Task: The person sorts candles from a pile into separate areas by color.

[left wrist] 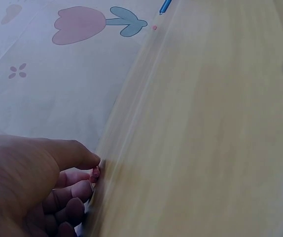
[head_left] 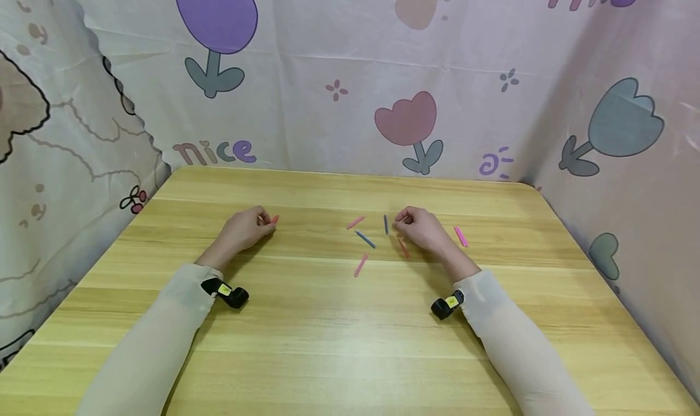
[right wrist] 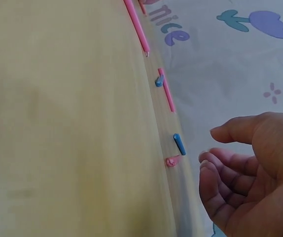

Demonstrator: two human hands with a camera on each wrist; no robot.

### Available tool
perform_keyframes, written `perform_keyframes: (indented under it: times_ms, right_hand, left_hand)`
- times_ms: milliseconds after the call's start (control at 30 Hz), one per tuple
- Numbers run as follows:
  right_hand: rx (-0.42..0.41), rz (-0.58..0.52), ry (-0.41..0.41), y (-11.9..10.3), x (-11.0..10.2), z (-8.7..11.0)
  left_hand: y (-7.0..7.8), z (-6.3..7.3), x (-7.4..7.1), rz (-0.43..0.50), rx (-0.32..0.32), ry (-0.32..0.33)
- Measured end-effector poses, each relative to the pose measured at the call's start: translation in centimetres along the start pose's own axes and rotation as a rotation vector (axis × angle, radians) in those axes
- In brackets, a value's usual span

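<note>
My left hand (head_left: 244, 229) is at the left of the table and pinches a short reddish-pink stick (head_left: 276, 219) between thumb and fingertips. Only the stick's end (left wrist: 95, 173) shows in the left wrist view. On the right side, my right hand (head_left: 422, 228) is loosely curved, its thumb and fingers apart with nothing between them. Just left of its fingertips lies a blue stick (head_left: 386, 224), also seen in the right wrist view (right wrist: 179, 144). A reddish stick (head_left: 403, 248) lies below that hand.
Further left lie another blue stick (head_left: 365, 239) and two pink sticks, one behind (head_left: 355, 222) and one nearer (head_left: 361, 265). A bright pink stick (head_left: 461, 236) lies right of my right hand. The wooden table (head_left: 339, 343) meets a printed curtain (head_left: 306, 124) at its back edge.
</note>
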State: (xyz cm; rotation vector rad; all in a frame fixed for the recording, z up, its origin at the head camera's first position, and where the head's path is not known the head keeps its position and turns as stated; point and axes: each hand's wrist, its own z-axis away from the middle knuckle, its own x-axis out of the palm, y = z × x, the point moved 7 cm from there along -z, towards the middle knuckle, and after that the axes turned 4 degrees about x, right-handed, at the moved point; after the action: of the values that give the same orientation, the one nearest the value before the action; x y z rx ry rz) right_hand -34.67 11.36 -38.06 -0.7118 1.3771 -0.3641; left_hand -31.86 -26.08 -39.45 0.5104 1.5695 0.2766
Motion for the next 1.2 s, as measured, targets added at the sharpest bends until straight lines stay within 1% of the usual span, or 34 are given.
perform_keyframes:
  times_ms: [267,467,733,967,1200]
  right_hand:
    - [-0.022,-0.002,-0.009,-1.2,0.1,1.1]
    - [-0.079,0.026,-0.01,-2.5,0.7,1.4]
    - [-0.154,0.056,-0.03,-3.8,2.1,1.4]
    - [-0.148,0.076,-0.051,-4.1,2.9,1.3]
    - [-0.126,0.089,-0.045,-3.8,2.6,1.4]
  left_hand:
    - [0.1,0.1,-0.1,0.004,0.008,-0.001]
    - [0.1,0.0,-0.1,0.002,0.012,0.0]
    - [-0.1,-0.4,-0.1,-0.019,0.027,0.015]
    - [0.1,-0.3,-0.2,-0.006,0.024,0.03]
    - [0.8,0.0,-0.3,-0.002,0.021,0.032]
